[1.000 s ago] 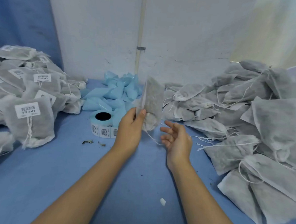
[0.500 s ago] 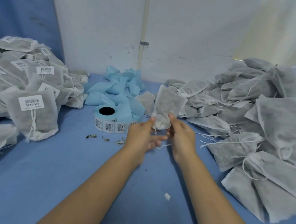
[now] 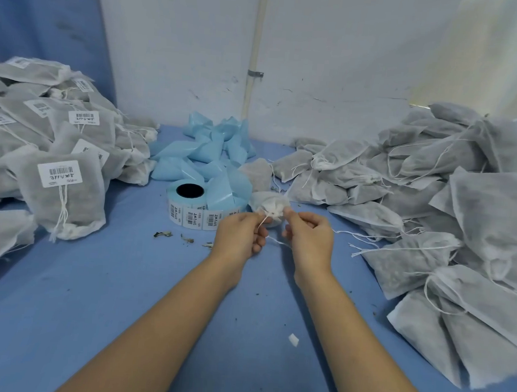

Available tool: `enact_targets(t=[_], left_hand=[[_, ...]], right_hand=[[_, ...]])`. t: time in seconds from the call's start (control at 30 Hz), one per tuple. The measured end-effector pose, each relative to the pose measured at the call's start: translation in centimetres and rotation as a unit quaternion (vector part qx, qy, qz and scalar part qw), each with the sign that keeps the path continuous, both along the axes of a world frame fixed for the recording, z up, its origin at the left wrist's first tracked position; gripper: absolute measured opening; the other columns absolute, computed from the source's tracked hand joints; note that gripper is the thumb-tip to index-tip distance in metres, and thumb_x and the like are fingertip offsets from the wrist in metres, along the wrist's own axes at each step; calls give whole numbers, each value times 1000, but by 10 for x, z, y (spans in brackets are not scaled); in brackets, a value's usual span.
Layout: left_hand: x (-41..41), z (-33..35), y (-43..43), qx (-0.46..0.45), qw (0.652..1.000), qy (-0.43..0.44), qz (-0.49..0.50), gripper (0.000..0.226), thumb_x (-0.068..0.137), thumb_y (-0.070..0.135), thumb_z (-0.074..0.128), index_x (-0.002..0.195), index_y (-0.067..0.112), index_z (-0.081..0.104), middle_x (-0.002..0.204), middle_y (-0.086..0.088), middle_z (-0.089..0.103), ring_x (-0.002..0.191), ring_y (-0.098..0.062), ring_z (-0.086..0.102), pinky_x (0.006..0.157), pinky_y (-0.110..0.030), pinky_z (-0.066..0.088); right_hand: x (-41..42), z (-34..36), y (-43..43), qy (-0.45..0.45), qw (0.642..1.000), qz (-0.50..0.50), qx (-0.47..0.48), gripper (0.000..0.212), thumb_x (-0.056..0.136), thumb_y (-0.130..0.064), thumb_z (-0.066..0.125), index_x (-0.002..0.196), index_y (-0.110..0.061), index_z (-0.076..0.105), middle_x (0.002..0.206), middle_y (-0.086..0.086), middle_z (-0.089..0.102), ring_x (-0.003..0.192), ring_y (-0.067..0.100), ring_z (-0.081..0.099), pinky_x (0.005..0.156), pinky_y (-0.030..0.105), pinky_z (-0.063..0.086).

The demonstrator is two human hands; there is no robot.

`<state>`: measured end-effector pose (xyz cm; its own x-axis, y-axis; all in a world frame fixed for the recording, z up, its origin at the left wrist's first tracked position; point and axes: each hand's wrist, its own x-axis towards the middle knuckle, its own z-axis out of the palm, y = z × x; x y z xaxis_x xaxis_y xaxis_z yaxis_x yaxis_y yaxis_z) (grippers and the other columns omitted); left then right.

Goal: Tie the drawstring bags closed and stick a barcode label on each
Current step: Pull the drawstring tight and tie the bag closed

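Currently bag (image 3: 269,203) held mid-table, gathered neck toward viewer, beside label roll (image 3: 202,210). Left hand (image 3: 240,234) and right hand (image 3: 308,234) each pinch a drawstring (image 3: 263,222) end. Pull evenly, cinch knot snug.

table: blue top (image 3: 89,321) | left: big pile of grey bags with labels (image 3: 40,150) | right: big pile of grey bags with loose strings (image 3: 435,193) | far middle: heap of light blue paper strip (image 3: 205,152) | just in front, touching it: roll of labels (image 3: 189,209), lying flat, hole up | just near of roll: dry leaf bits (image 3: 162,235) | near middle: small white scrap (image 3: 293,340)
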<state>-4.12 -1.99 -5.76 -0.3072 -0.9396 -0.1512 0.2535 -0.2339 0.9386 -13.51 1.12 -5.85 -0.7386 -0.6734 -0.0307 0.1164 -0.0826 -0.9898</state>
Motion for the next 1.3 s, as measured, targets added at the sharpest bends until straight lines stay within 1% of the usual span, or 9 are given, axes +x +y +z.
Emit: enact_targets(t=[0.1, 0.23, 0.33, 0.6, 0.77, 0.87, 1.07, 1.17, 1.3], left_hand=[[0, -2, 0, -11, 1000, 18, -12, 21, 91, 1, 47, 79, 10, 62, 48, 0, 48, 37, -8, 40, 42, -20, 28], [1, -5, -2, -26, 999, 20, -14, 24, 90, -5, 42, 86, 13, 58, 48, 1, 46, 37, -9, 39, 39, -19, 27], [0, -7, -3, -35, 999, 9, -23, 25, 89, -5, 41, 90, 13, 58, 48, 0, 45, 38, -11, 38, 38, -20, 27], [-3, -5, -1, -30, 998, 14, -48, 28, 88, -9, 39, 87, 14, 55, 42, 7, 38, 36, -5, 31, 36, -16, 24], [-8, 1, 1, -1, 996, 40, -76, 26, 86, -10, 36, 85, 9, 54, 41, 6, 33, 33, -6, 27, 35, -17, 17], [-7, -2, 2, -66, 995, -52, -59, 21, 88, -5, 41, 85, 8, 57, 46, 5, 41, 39, -9, 35, 41, -21, 28], [7, -16, 1, -342, 878, -331, 43, 14, 96, 15, 50, 93, 9, 62, 77, 3, 56, 75, -14, 52, 69, -24, 37], [9, -15, 1, -389, 824, -408, 52, 18, 98, 19, 44, 98, 7, 58, 101, -7, 58, 94, -24, 54, 81, -38, 42], [12, -10, 3, -416, 783, -456, 77, 19, 100, 25, 41, 102, 11, 54, 107, -4, 52, 96, -24, 53, 74, -38, 42]], right_hand=[[6, 1, 1, 40, 999, 23, 16, 25, 91, -23, 58, 70, -11, 65, 64, 2, 65, 53, 10, 56, 55, 24, 45], [11, 4, 4, 108, 991, 54, 50, 19, 79, -17, 62, 64, -16, 72, 69, 3, 72, 77, 22, 68, 76, 38, 52], [15, 5, 7, 107, 988, 90, 57, 14, 75, -15, 66, 63, -12, 71, 71, 12, 70, 78, 28, 67, 81, 44, 53], [14, 11, 7, -13, 995, 89, 35, 15, 82, -5, 62, 68, -7, 63, 63, 6, 62, 55, 12, 56, 45, 12, 42], [10, 20, 7, -89, 993, 74, 20, 18, 83, -2, 60, 66, -8, 63, 57, 2, 63, 42, 5, 56, 37, 12, 35], [8, 17, 5, -103, 991, 76, 34, 16, 84, -5, 59, 69, -8, 63, 69, 8, 63, 48, 11, 42, 43, 18, 31], [-1, 15, 5, -136, 983, 121, 12, 15, 91, -6, 49, 79, -8, 58, 59, 1, 65, 37, 6, 41, 34, 15, 28], [-4, 7, 5, 36, 992, 91, 75, 14, 90, -10, 53, 78, -10, 58, 63, -1, 57, 46, 10, 42, 45, 21, 35], [-5, 2, 7, 236, 964, 51, 109, 15, 90, -18, 53, 76, -14, 58, 68, -4, 59, 59, 11, 45, 60, 24, 34]])
